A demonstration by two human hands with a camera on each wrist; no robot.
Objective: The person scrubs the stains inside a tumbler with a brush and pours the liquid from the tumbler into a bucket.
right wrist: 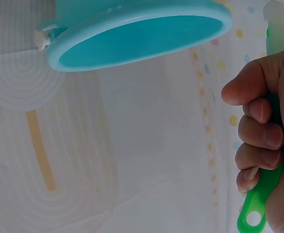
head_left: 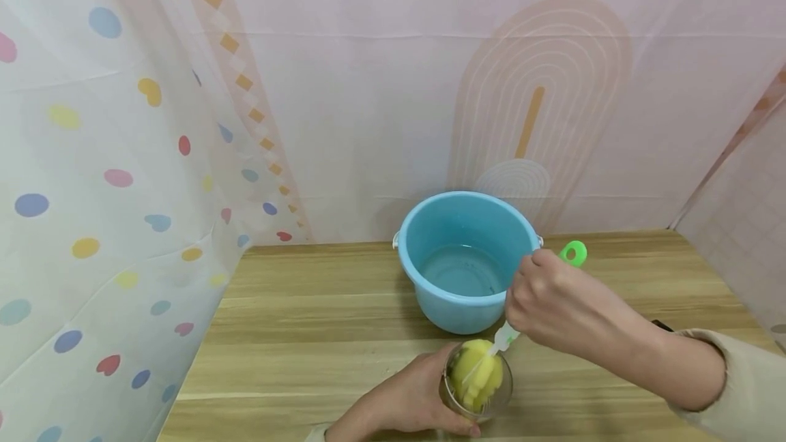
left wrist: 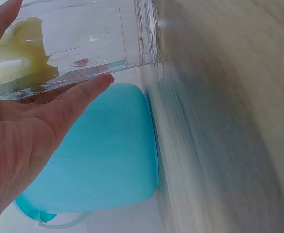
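Note:
In the head view my left hand [head_left: 417, 393] holds a clear drinking glass [head_left: 506, 394] near the table's front edge. The left wrist view shows the hand wrapped along the side of the glass [left wrist: 101, 41], its base close to the tabletop. My right hand [head_left: 549, 299] grips a sponge cup brush by its green handle [head_left: 575, 252], slanting down into the glass. The brush's yellow sponge head [head_left: 474, 368] sits inside the mouth of the glass. In the right wrist view the fingers [right wrist: 260, 133] curl tightly round the handle, its ring end poking out below.
Just beyond the hands stands a light blue bucket [head_left: 462, 314] with some water at its bottom. It sits on a wooden table [head_left: 307, 333]. A patterned curtain [head_left: 368, 121] rises behind the table, and a dotted one [head_left: 135, 251] hangs at the left.

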